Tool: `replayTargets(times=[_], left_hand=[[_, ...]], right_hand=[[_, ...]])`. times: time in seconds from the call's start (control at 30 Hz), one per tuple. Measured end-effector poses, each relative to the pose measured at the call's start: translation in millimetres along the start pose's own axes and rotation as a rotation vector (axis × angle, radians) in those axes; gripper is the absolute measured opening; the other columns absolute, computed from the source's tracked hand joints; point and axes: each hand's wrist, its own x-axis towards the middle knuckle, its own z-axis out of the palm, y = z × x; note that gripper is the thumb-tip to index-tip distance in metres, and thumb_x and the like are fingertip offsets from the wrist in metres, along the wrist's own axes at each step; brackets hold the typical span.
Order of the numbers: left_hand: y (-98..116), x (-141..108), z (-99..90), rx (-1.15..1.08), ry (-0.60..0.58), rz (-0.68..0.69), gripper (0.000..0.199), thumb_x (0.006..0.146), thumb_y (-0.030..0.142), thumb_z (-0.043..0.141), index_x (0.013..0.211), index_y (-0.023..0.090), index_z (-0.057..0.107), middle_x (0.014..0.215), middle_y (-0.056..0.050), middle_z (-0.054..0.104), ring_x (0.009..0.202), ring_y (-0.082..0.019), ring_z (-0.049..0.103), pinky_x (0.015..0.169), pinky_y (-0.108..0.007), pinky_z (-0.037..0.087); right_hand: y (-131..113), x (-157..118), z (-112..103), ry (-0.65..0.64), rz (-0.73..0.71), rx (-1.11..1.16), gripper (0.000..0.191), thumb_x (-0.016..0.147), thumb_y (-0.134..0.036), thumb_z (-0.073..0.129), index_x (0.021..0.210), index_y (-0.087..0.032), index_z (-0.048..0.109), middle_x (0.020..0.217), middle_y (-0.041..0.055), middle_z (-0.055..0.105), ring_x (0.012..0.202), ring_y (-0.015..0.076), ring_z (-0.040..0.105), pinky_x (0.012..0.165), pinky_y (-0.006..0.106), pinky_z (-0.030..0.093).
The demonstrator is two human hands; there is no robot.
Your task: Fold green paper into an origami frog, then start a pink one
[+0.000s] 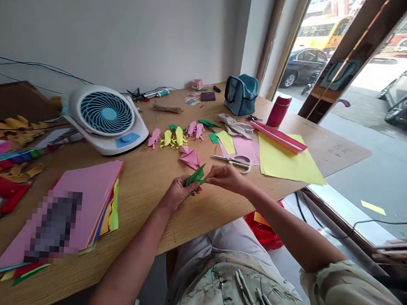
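Observation:
A folded green paper piece (196, 176) is held over the table near its front edge. My left hand (181, 191) grips its lower left part between thumb and fingers. From the right, my right hand (224, 178) pinches a thin green point of the same piece. Just behind the hands lies a pink folded paper (190, 157). White-handled scissors (239, 162) rest behind my right hand. Small pink and yellow paper figures (179, 137) stand in a row farther back, with green paper bits beside them.
A white fan (106, 118) stands at the left, behind a stack of coloured paper (89, 191). Yellow sheets (286, 164), a rolled pink sheet (279, 137), a red container (279, 111), a grey cloth (236, 126) and a blue bag (241, 94) occupy the right side of the table (144, 204).

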Motion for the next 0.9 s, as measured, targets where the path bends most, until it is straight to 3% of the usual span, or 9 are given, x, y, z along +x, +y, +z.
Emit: replayTargets(times=[0.2,0.37,0.5,0.6,0.7,0.8,0.9], left_hand=[[0.0,0.5,-2.3,-0.032,-0.002,-0.001,0.039,0.069,0.048,0.082,0.081,0.013,0.069,0.069,-0.003,0.070,0.060,-0.011,0.061,0.056,-0.022,0.046],[3.2,-2.0,-2.5,-0.119,-0.070,-0.027,0.041,0.066,0.048,0.085,0.079,0.012,0.071,0.067,-0.004,0.070,0.059,-0.011,0.060,0.058,-0.023,0.048],[3.3,-2.4,0.4,-0.227,-0.030,-0.065,0.039,0.062,0.044,0.089,0.077,0.012,0.071,0.066,-0.004,0.070,0.058,-0.011,0.061,0.058,-0.023,0.047],[1.4,-1.3,1.5,-0.254,0.030,-0.064,0.042,0.060,0.047,0.089,0.078,0.012,0.071,0.067,-0.004,0.070,0.057,-0.011,0.062,0.057,-0.022,0.047],[-1.3,0.9,0.2,-0.290,0.115,-0.049,0.045,0.059,0.050,0.089,0.078,0.014,0.070,0.067,-0.002,0.070,0.057,-0.009,0.061,0.055,-0.020,0.046],[-2.7,3.0,-2.1,-0.313,0.179,-0.035,0.048,0.057,0.051,0.089,0.082,0.015,0.071,0.067,-0.001,0.069,0.057,-0.009,0.061,0.055,-0.020,0.046],[-2.6,4.3,-4.0,-0.322,0.228,-0.015,0.050,0.058,0.052,0.088,0.086,0.015,0.072,0.069,-0.002,0.070,0.059,-0.009,0.061,0.055,-0.020,0.045]], right_hand=[[-7.4,-1.0,-10.0,0.025,-0.104,-0.259,0.042,0.087,-0.055,0.065,0.071,-0.016,0.068,0.074,0.0012,0.057,0.063,0.0114,0.049,0.061,0.027,0.038],[-14.4,2.9,-17.0,-0.177,-0.119,-0.110,0.044,0.088,-0.056,0.064,0.071,-0.015,0.067,0.073,0.0009,0.055,0.064,0.0108,0.050,0.058,0.025,0.039],[-8.0,6.3,-20.7,-0.146,-0.043,-0.107,0.052,0.088,-0.058,0.062,0.059,-0.016,0.066,0.064,0.0002,0.052,0.055,0.0092,0.045,0.053,0.026,0.035],[2.2,7.4,-19.1,-0.046,0.018,0.012,0.058,0.089,-0.062,0.058,0.053,-0.017,0.063,0.058,0.0013,0.054,0.054,0.0105,0.047,0.056,0.027,0.039],[8.8,7.7,-9.9,0.126,0.051,0.175,0.064,0.095,-0.067,0.038,0.073,-0.017,0.071,0.074,0.0065,0.066,0.068,0.0147,0.057,0.068,0.030,0.047],[5.9,8.8,6.9,0.149,0.066,0.258,0.052,0.089,-0.064,0.055,0.106,-0.019,0.073,0.088,0.0060,0.068,0.078,0.0166,0.059,0.074,0.031,0.049],[-2.4,12.7,23.4,0.177,-0.010,0.231,0.049,0.087,-0.060,0.060,0.113,-0.021,0.073,0.091,0.0054,0.068,0.079,0.0167,0.058,0.074,0.031,0.048]])
